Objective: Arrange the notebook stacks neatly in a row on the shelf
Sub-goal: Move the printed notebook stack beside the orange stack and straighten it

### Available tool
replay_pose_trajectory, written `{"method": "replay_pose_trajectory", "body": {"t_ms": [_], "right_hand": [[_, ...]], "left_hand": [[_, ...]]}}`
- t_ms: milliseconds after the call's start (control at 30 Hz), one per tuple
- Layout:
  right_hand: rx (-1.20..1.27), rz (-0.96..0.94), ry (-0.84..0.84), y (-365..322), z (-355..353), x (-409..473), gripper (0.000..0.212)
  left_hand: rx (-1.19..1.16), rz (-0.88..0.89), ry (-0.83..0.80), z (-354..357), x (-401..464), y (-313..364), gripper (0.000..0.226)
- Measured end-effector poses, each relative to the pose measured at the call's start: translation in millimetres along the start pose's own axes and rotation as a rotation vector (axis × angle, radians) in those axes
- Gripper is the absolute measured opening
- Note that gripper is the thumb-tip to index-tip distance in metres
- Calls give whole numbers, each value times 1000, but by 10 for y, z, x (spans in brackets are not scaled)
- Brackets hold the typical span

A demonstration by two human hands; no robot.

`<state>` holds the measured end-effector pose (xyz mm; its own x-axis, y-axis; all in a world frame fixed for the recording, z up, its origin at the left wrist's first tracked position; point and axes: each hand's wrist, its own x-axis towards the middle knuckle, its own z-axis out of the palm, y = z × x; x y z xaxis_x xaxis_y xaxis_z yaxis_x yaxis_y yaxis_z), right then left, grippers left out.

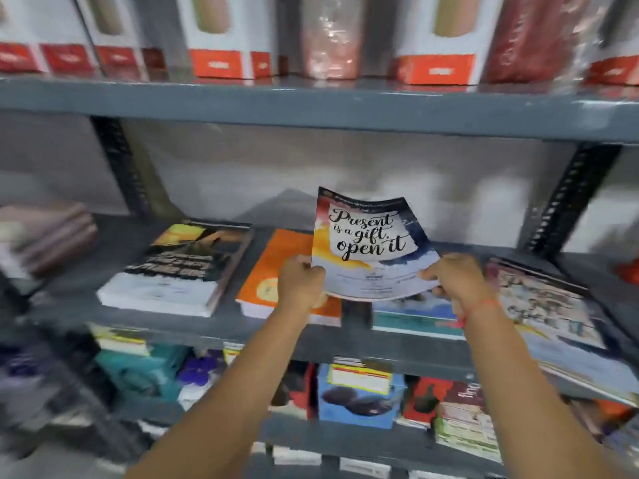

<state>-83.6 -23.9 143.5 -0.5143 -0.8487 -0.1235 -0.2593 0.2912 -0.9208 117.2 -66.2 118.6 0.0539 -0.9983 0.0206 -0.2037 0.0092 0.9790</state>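
I hold a thin notebook (366,243) with "Present is a gift, open it" on its cover, tilted up above the grey middle shelf (221,328). My left hand (300,283) grips its lower left corner and my right hand (453,276) its lower right corner. Below it lies a stack with a blue and teal cover (415,314), partly hidden by the held notebook. An orange-covered stack (273,271) lies just left of it, and a dark-covered stack (183,267) further left. A wider stack with a pale patterned cover (553,309) sits askew at the right, overhanging the shelf edge.
White and red boxes (216,39) and shrink-wrapped packs (326,39) fill the upper shelf. Pinkish stacked items (48,236) sit at the far left. Colourful notebook packs (359,399) crowd the lower shelf. Perforated dark uprights (570,198) frame the bay.
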Motion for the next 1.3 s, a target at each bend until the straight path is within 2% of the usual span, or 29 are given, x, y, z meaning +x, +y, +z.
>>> {"method": "replay_pose_trajectory", "body": {"t_ms": [67,133,233,333,500,567,667,800,967,1067,1167,1300], "right_hand": [[37,-34,-46,-215,624,-152,37],[59,-70,-105,-403,1256,-295,36],[92,-59,-207,-591,2052,-457,36],[45,-65,-268,-688,2678,-559,25],[65,-38,-285,-774,3306,-638,29],[17,-20,-296,-775,3431,-662,33],[-69,2,-269,-712,3562,-647,45],[-297,59,-294,-614,3642,-646,56],[-497,74,-333,-596,3631,-658,73],[-582,18,-304,-650,3623,-723,70],[-574,-82,-223,-664,3537,-765,58],[-451,-125,-97,-652,3181,-655,49]], "left_hand": [[53,9,68,-663,217,-134,33],[63,-11,124,-1299,419,-247,19],[78,-52,206,-2059,664,-387,29],[96,-63,269,-2598,839,-571,38],[188,-114,265,-3094,1117,-888,22],[241,-88,196,-3204,1217,-992,21],[380,-124,138,-3283,1275,-1109,4],[546,-190,82,-3355,1290,-1297,23],[806,-238,36,-3363,1274,-1258,30],[938,-267,52,-3323,1286,-1179,39],[1068,-251,99,-3203,1281,-1070,40],[1028,-77,203,-2818,1180,-853,36]]}}
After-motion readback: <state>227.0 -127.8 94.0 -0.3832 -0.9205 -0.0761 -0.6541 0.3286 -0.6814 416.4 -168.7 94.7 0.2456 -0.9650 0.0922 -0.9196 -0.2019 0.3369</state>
